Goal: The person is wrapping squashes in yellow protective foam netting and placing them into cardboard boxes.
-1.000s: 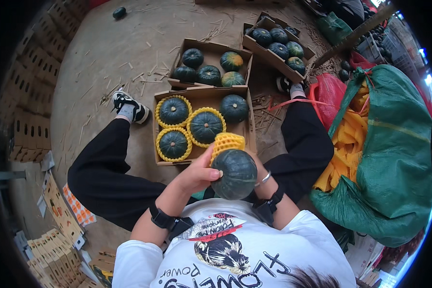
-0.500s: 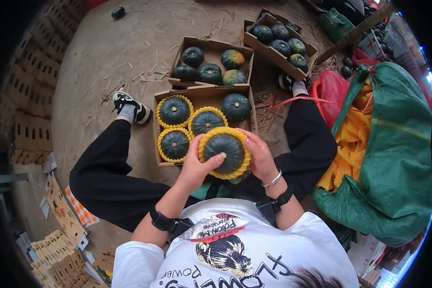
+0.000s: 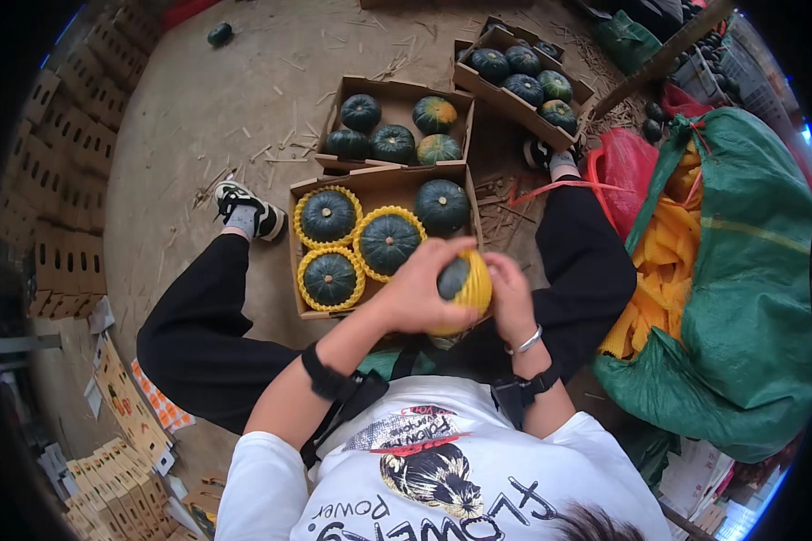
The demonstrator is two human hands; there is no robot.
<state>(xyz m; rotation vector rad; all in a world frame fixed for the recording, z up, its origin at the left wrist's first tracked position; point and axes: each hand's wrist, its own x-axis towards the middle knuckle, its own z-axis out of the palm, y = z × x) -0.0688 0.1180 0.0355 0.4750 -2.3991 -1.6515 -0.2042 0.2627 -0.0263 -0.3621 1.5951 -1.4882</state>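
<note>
Between my hands, over the near right corner of the cardboard box (image 3: 299, 284), is a dark green pumpkin (image 3: 453, 279) wrapped in a yellow foam net (image 3: 475, 284). My left hand (image 3: 424, 287) spans its left side, thumb and fingers spread around it. My right hand (image 3: 512, 305) grips the netted right side; its fingertips are partly hidden and slightly blurred. In the box, three netted pumpkins (image 3: 390, 241) fill the left and middle. A bare pumpkin (image 3: 442, 206) sits at the far right of that box.
Beyond it stands a second box (image 3: 383, 87) of bare pumpkins, with a fuller box (image 3: 514, 90) to its right. A green sack (image 3: 749, 270) of yellow foam nets (image 3: 663, 279) lies at my right. Stacked cartons (image 3: 68, 162) line the left. One pumpkin (image 3: 219, 34) rests on the floor.
The held pumpkin has been turned from facing up to sideways and shifted slightly right. My left hand has moved up and across it; my right hand has come lower along its side.
</note>
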